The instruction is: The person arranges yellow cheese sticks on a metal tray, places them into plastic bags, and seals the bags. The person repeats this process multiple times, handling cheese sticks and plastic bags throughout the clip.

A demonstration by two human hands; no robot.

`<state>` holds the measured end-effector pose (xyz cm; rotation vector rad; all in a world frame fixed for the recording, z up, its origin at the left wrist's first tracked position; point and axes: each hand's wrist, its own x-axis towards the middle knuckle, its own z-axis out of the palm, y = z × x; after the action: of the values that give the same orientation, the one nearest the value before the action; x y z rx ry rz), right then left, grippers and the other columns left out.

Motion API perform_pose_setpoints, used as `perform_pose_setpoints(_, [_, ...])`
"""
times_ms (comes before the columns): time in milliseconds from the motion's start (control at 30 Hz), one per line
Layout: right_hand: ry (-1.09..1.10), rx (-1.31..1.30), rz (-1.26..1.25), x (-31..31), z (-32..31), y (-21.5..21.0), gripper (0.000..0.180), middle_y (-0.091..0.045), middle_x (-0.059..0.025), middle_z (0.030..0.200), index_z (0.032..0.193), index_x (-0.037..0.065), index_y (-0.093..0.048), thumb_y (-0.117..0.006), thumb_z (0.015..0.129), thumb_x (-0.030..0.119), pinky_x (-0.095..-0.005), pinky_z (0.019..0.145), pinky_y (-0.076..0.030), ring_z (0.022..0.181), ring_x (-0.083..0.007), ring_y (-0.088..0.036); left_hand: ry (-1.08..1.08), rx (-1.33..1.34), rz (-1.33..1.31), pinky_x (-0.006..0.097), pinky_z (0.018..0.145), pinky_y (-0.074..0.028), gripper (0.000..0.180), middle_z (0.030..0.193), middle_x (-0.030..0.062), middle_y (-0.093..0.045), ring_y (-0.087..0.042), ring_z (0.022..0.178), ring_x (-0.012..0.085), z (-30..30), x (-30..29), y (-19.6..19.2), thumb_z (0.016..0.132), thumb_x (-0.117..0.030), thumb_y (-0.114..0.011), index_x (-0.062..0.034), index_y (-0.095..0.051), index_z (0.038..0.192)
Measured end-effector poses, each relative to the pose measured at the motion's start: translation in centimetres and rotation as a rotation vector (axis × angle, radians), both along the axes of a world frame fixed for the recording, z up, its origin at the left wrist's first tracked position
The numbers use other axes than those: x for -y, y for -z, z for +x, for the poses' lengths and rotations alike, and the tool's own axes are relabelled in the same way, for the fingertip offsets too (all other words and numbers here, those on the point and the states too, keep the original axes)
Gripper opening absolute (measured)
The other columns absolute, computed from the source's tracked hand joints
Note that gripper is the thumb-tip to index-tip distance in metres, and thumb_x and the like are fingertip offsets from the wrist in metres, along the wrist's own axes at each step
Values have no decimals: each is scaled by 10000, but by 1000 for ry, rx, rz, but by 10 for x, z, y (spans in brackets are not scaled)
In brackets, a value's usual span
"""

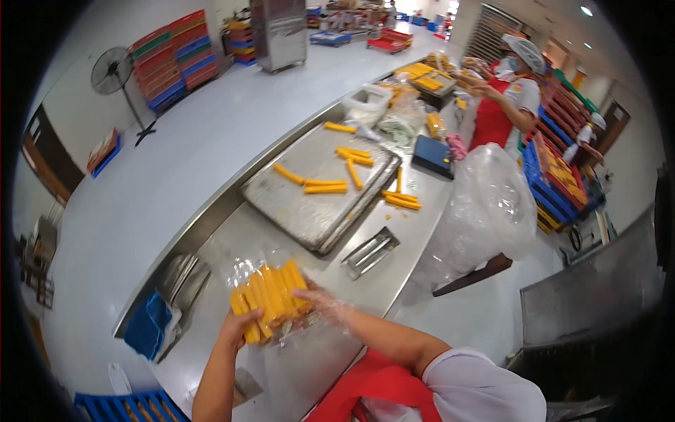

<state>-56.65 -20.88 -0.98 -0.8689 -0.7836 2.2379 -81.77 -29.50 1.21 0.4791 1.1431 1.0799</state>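
Note:
A clear plastic bag (242, 267) filled with a row of yellow stick-shaped food pieces (271, 292) is held over the near end of the steel table (232, 228). My left hand (242, 325) grips its left side, thumb across the sticks. My right hand (322, 301), seemingly in a thin clear glove, closes on the right side. Beyond the bag, a worn metal tray (281, 207) lies upside down or flat with several loose yellow sticks (325, 187) on it. More sticks (402, 201) lie on the table to its right. An open metal trough-shaped holder (370, 253) sits between tray and bag.
A blue cloth (149, 327) and metal pieces (181, 278) lie at the table's left edge. Farther along are a white tub (367, 104), a dark blue box (432, 156) and a co-worker in a red apron (492, 116). A large clear plastic bag (485, 204) hangs at the right edge.

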Motion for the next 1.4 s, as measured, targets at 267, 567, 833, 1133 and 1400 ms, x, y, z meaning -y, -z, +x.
perform_pose_setpoints(267, [-269,-17,2,6,26,-33,1062,-452,-106,1482,1604,104,-121,-817,820,273,-387,1022,-473,1346,-246,-457,-36,45,126,421,946,-558,702,1268,146,-617,-642,1138,307,44,29,-17,747,9,-763,-15,-455,1377])
perform_pose_setpoints(567, [-331,-94,-83,33,49,-8,985,-513,-120,1419,1564,66,-221,-820,817,297,-372,1086,-420,1336,-247,-469,-120,111,135,443,970,-552,768,1327,148,-575,-612,1185,311,92,83,-7,776,-96,-801,-26,-399,1427])
perform_pose_setpoints(833, [-220,-357,-19,69,121,-55,842,-490,-96,1464,1550,89,-323,-779,852,208,-366,1126,-378,1337,-220,-483,-98,52,178,426,977,-541,835,1293,137,-586,-616,1169,300,160,94,-62,692,-24,-837,-23,-405,1406])
perform_pose_setpoints(1133, [175,-226,159,128,328,-113,855,-479,-93,1483,1538,61,-342,-795,825,196,-358,1132,-361,1342,-224,-467,292,94,210,401,955,-547,852,1277,137,-594,-623,1157,283,335,60,-91,684,-36,-874,-15,-412,1399])
perform_pose_setpoints(1400, [527,-69,175,211,556,-106,852,-524,-81,1435,1519,55,-374,-791,812,280,-364,1106,-392,1321,-215,-493,633,146,165,398,932,-554,745,1224,127,-639,-653,1100,264,572,53,-82,710,-12,-849,-8,-483,1359])
